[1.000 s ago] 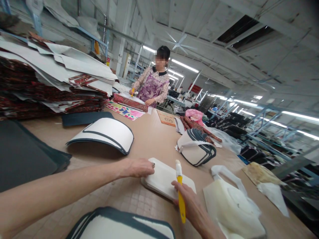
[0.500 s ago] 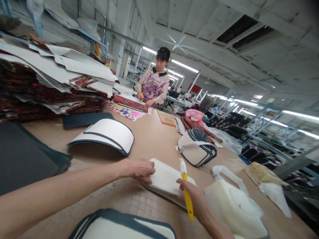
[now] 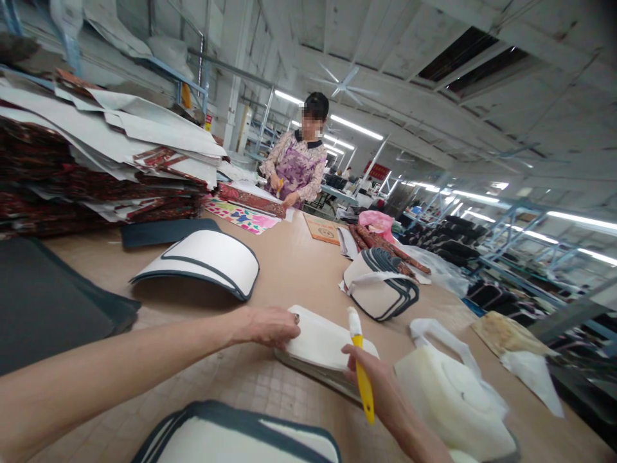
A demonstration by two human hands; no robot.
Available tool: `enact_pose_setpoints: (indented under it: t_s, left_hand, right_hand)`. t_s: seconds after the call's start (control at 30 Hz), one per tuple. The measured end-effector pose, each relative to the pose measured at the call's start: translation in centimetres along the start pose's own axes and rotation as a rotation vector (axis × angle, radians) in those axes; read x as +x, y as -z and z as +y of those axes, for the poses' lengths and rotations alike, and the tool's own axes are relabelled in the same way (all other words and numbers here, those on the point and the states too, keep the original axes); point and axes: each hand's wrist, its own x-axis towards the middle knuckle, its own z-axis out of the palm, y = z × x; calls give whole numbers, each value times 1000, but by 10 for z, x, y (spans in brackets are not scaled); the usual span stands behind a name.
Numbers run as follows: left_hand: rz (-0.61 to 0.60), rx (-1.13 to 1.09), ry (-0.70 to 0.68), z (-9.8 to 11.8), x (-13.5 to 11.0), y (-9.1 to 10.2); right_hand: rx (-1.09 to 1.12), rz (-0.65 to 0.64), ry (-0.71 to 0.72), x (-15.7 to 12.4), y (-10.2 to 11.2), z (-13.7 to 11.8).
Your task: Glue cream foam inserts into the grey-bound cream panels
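Note:
A stack of white, round-cornered panels [image 3: 321,341] lies on the table in front of me. My left hand [image 3: 276,326] is closed on the stack's left end, its fingers curled over the edge. At the right end is my right hand [image 3: 373,373], which holds a paintbrush [image 3: 365,386] with a yellow handle and pale bristles pointing up and away. The fingertips of that hand touch the panels' near right side. Close to my right wrist stands a whitish plastic container [image 3: 448,399] with a loop handle. What is inside it is hidden.
Dark-edged white panels lie near me [image 3: 241,437], curved at left [image 3: 212,257] and bundled at right [image 3: 380,283]. Dark sheets [image 3: 58,302] cover the left side. A tall pile of material [image 3: 120,141] rises behind. Across the table [image 3: 289,270] a person [image 3: 296,161] works.
My left hand has shifted very slightly upward at the panel's edge, and the brush has barely moved. Across the table, the co-worker's hand with a yellow-handled tool has moved a little to the right.

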Motion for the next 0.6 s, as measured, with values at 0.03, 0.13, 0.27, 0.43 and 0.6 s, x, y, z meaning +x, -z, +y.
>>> enact_pose_setpoints:
  t_s: [0.03, 0.13, 0.27, 0.43, 0.6]
  left_hand:
    - [-4, -1, -2, 0, 0, 1]
    - [-24, -3, -5, 1, 1, 4]
    - [-61, 0, 10, 3, 3, 5]
    - [-57, 8, 62, 11, 5, 7]
    - [-13, -19, 79, 8, 3, 3]
  right_hand:
    - [0, 0, 1, -1, -2, 0]
    - [5, 10, 6, -3, -8, 3]
    - [3, 0, 4, -4, -16, 8]
    - [36, 53, 38, -6, -24, 12]
    - [77, 117, 49, -8, -30, 20]
